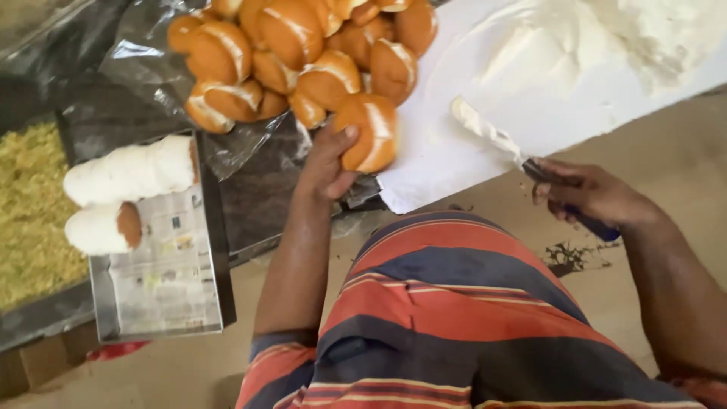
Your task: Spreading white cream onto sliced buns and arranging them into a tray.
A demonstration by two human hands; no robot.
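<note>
My left hand (327,160) grips a golden cream-filled bun (368,132) at the near edge of a pile of similar buns (295,53) lying on clear plastic. My right hand (591,195) holds a knife (496,140) by its blue handle; the blade is smeared with white cream and points up-left over a white sheet (447,159). A mound of white cream (606,38) sits on that sheet at the top right. My striped red and dark blue shirt fills the lower middle.
At the left a metal tray (163,295) lined with newspaper carries two cream-coated buns (125,178). Further left lies a bed of yellowish crumbs (30,212). Brown floor shows at the right and bottom left.
</note>
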